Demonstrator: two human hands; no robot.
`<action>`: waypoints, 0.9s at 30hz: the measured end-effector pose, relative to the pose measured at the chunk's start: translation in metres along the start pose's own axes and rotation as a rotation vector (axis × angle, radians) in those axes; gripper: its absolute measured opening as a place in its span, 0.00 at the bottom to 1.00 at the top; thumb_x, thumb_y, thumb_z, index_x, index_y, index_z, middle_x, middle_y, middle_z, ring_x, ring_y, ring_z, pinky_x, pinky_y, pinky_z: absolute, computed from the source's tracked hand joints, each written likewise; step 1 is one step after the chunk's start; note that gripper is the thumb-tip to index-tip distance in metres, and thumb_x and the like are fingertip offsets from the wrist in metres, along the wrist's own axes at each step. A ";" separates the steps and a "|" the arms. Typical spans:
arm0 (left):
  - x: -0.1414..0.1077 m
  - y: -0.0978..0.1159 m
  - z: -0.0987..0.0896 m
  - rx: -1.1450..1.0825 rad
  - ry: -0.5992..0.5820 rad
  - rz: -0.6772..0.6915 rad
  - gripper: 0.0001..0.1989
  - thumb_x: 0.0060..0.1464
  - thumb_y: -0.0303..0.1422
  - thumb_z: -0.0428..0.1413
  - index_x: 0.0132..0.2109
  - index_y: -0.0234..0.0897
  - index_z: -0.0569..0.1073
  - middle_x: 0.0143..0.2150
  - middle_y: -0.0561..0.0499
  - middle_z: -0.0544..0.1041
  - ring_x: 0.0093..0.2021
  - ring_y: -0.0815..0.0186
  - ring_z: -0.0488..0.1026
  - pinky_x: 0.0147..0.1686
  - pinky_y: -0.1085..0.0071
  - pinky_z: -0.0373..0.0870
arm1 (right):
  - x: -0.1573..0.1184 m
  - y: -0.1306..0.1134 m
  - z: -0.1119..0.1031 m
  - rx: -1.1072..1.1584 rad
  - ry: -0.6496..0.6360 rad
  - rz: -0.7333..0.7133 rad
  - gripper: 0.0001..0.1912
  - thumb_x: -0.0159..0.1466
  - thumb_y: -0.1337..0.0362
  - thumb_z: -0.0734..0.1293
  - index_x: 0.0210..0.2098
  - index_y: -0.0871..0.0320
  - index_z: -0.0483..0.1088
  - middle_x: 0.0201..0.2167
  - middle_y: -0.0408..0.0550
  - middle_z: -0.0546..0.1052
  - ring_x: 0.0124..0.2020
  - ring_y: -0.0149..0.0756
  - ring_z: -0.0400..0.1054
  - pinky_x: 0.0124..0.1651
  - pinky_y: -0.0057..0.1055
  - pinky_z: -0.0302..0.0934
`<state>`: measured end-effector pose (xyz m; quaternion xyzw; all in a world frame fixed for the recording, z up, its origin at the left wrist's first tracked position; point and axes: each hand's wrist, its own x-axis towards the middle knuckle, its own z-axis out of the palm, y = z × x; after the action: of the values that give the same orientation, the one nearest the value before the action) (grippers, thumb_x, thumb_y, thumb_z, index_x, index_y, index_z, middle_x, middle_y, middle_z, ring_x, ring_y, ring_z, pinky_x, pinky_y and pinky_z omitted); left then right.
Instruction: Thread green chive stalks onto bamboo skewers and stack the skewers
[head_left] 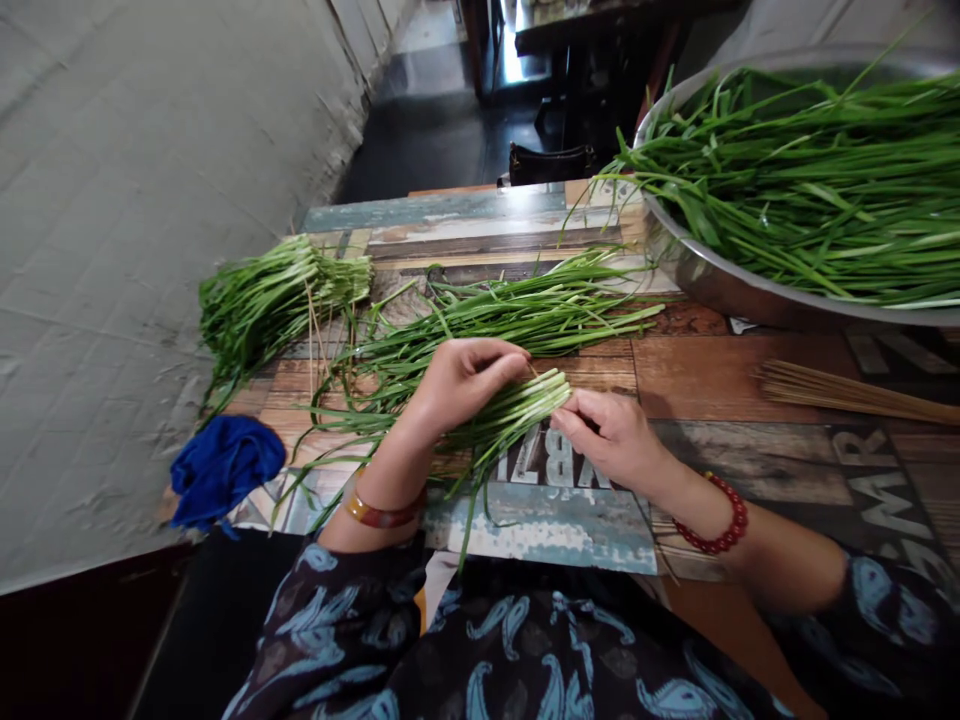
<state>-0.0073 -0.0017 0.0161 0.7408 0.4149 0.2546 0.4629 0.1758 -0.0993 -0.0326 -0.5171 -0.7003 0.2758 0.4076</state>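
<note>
A small bunch of green chives (517,412) lies with its pale cut ends to the right. Wrapped over the bunch from the left is my left hand (472,380), with thumb and fingers closed on it. My right hand (611,430) pinches at the pale stem ends. A thin stick shows partly near my left fingertips. Just beyond my hands, loose chives (517,310) are spread on the table (690,365). Stacked chives (289,290) with even pale ends lie at the left, with thin sticks (313,330) beside them.
A large metal bowl (697,265) heaped with long chives stands at the back right. Below it lies a bundle of thin sticks (847,390). A blue cloth (225,470) sits at the left table edge, near the wall (127,250). A black bag (551,165) is beyond the far edge.
</note>
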 end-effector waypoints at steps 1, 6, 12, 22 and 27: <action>0.002 -0.004 -0.004 0.023 0.104 0.008 0.13 0.56 0.37 0.56 0.36 0.31 0.80 0.32 0.47 0.80 0.31 0.67 0.74 0.32 0.73 0.69 | -0.001 0.001 0.001 0.000 -0.003 -0.008 0.13 0.65 0.66 0.62 0.24 0.58 0.65 0.19 0.40 0.67 0.21 0.26 0.61 0.28 0.25 0.53; 0.009 -0.023 -0.014 0.317 0.365 0.156 0.08 0.55 0.32 0.57 0.35 0.32 0.79 0.30 0.48 0.78 0.29 0.69 0.70 0.31 0.73 0.65 | -0.002 0.004 0.004 0.002 -0.004 -0.004 0.14 0.65 0.65 0.61 0.23 0.58 0.64 0.19 0.40 0.67 0.21 0.27 0.60 0.28 0.26 0.51; 0.011 -0.024 0.000 0.577 0.176 0.225 0.12 0.58 0.29 0.53 0.45 0.36 0.80 0.32 0.48 0.76 0.31 0.66 0.71 0.33 0.71 0.66 | 0.000 0.004 0.004 0.003 -0.007 -0.017 0.14 0.66 0.66 0.61 0.23 0.58 0.65 0.20 0.41 0.68 0.23 0.27 0.62 0.29 0.26 0.52; 0.010 -0.013 -0.006 0.135 0.546 0.341 0.04 0.53 0.33 0.61 0.36 0.37 0.79 0.36 0.49 0.78 0.37 0.68 0.73 0.40 0.73 0.69 | 0.002 0.004 0.005 0.009 0.015 -0.006 0.14 0.65 0.65 0.61 0.23 0.58 0.65 0.19 0.40 0.67 0.22 0.27 0.61 0.29 0.26 0.51; 0.009 -0.005 -0.020 -0.351 0.718 0.352 0.08 0.48 0.34 0.66 0.35 0.40 0.75 0.34 0.54 0.75 0.34 0.72 0.72 0.38 0.74 0.69 | 0.001 0.004 0.005 0.007 0.028 -0.010 0.14 0.65 0.65 0.61 0.22 0.57 0.64 0.19 0.41 0.68 0.23 0.28 0.61 0.29 0.26 0.51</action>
<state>-0.0198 0.0173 0.0203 0.5749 0.3672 0.6377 0.3576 0.1732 -0.0968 -0.0384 -0.5160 -0.6961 0.2686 0.4206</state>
